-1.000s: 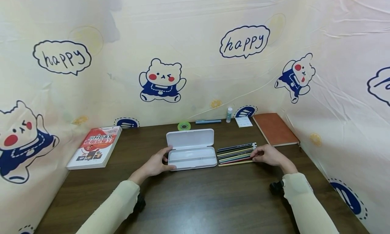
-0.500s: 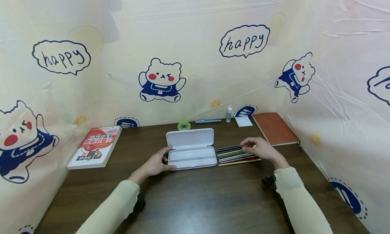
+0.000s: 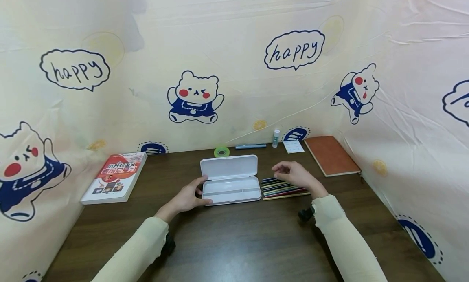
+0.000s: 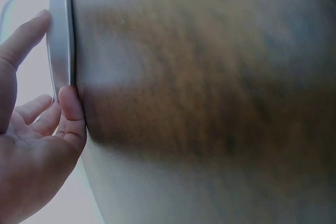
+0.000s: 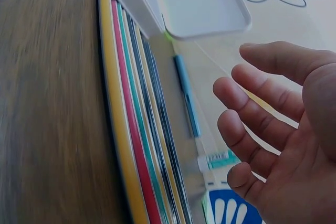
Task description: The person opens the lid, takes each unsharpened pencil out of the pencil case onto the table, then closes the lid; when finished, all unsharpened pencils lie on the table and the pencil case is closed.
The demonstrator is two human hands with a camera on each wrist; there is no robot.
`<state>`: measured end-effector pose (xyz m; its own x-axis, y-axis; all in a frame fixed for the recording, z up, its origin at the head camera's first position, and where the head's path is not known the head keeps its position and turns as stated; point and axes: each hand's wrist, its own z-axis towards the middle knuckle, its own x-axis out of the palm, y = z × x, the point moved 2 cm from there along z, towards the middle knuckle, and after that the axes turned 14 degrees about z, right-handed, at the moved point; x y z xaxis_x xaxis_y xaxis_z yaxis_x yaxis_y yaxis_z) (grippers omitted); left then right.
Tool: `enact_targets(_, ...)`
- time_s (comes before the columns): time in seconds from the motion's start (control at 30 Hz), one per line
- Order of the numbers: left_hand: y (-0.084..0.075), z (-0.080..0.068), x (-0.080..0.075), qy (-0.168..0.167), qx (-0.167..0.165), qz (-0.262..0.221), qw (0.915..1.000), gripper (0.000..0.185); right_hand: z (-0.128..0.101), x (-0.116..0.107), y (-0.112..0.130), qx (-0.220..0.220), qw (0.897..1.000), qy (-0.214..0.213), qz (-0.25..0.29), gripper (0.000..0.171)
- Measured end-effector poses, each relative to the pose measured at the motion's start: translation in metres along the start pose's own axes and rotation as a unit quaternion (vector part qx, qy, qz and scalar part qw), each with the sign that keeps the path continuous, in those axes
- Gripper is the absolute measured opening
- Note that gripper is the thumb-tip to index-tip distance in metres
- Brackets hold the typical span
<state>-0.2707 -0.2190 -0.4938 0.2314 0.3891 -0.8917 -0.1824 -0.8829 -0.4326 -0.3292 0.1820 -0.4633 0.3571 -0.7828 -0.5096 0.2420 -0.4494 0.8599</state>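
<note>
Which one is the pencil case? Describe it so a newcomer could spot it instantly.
Start at the dark wooden table and look to the middle of it, just in front of the bear-print backdrop. The pencil case lies open there, the left hand gripping its left end and a row of coloured pencils lying along its right end. It is the only plain white, hinged plastic box on the table.

A dark brown wooden tabletop [image 3: 234, 241] is boxed in on three sides by a cream cloth backdrop [image 3: 234, 49], creased and printed with cartoon bears [image 3: 195, 98], "happy" speech bubbles [image 3: 294, 49] and pale yellow spots. The light is soft and even. A faint grey shadow [image 3: 128, 25], perhaps cast on the cloth, marks the upper left.
</note>
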Motion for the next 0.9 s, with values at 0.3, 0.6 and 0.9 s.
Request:
enact_targets(0.3,-0.001,0.001,0.000,-0.004,0.000,0.003,1.0000,0.096,0.019,0.016,0.010,0.009,1.000,0.015,0.013,0.037)
enact_targets(0.6,0.000,0.001,0.001,-0.007,0.001,0.009,0.9999,0.096,0.034,0.027,0.020,-0.016,0.999,0.028,0.023,0.048)
enact_targets(0.9,0.002,0.002,0.002,-0.011,0.005,0.007,0.9999,0.096,0.035,0.034,0.027,-0.015,0.999,0.028,0.034,0.045)
